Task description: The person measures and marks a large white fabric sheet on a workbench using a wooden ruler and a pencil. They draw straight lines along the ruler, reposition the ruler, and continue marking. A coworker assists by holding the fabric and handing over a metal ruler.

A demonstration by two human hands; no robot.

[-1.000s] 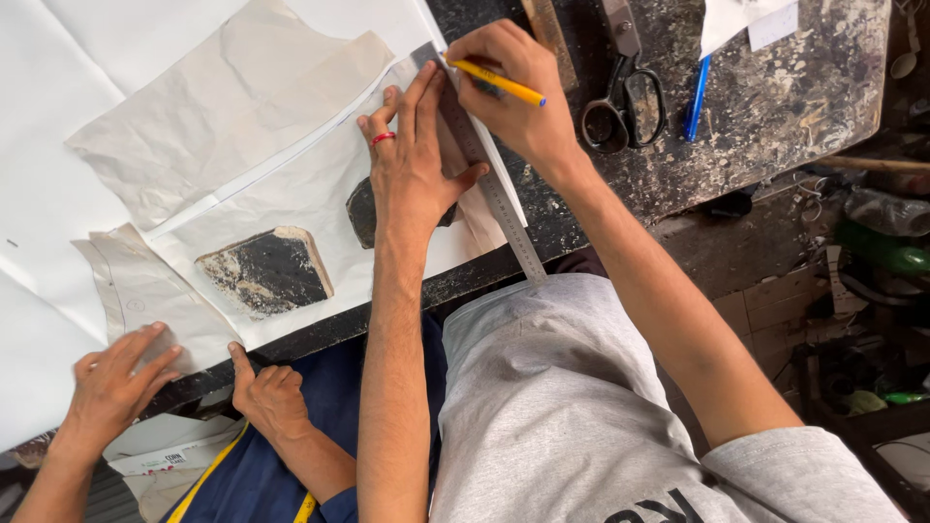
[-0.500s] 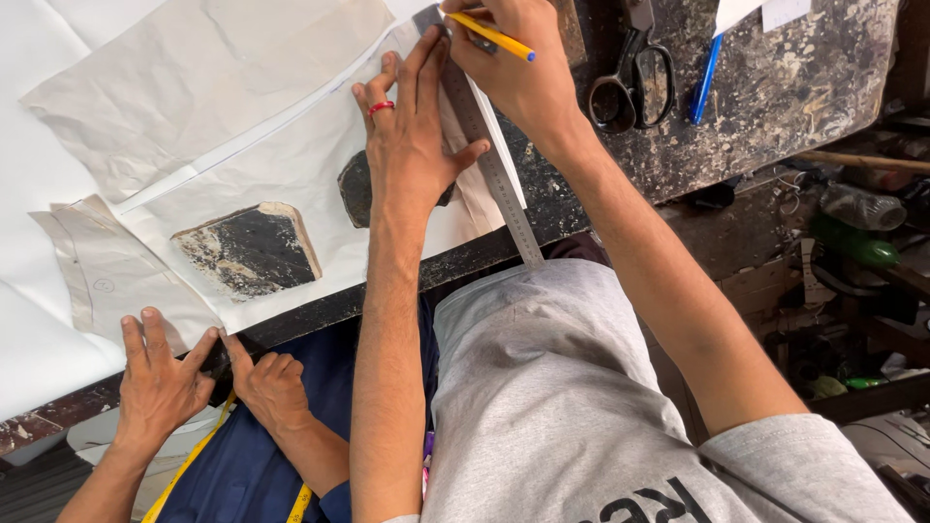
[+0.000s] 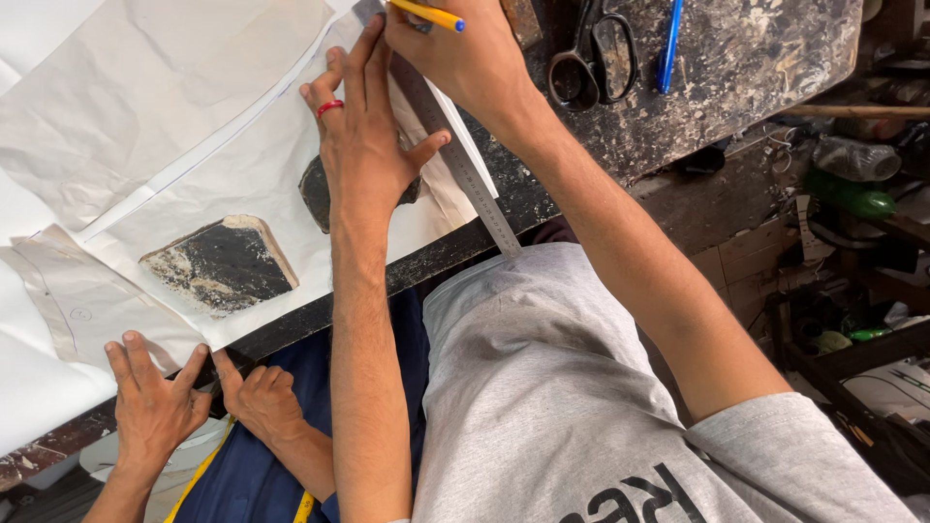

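At the far left, another person's two hands (image 3: pixel 194 402) rest spread on the near edge of the dark, paint-stained work surface (image 3: pixel 746 68), pinning the corner of the large white paper pattern sheets (image 3: pixel 194 116); beside them a flat dark stone block (image 3: pixel 221 263) weighs the paper down. Further right, the person's left hand (image 3: pixel 366 145), a red ring on one finger, lies open and flat, fingers pressing the long steel ruler (image 3: pixel 453 160) against the paper, with a second dark weight partly hidden under the palm. The right hand (image 3: pixel 465 53) is closed around a yellow pencil with a blue end (image 3: pixel 426 14), its tip out of sight at the top edge. A thin line already runs diagonally across the sheet, so some marking looks done; judging by the ruler's hold, another line along it is under way, and no cutting shows yet, since the black-handled scissors (image 3: pixel 586 53) and a blue pen (image 3: pixel 668 44) lie untouched on the surface to the right. Against the earlier frames, the helper's left hand has slid right, closer to the block, and the pencil hand has drawn nearer the top edge.
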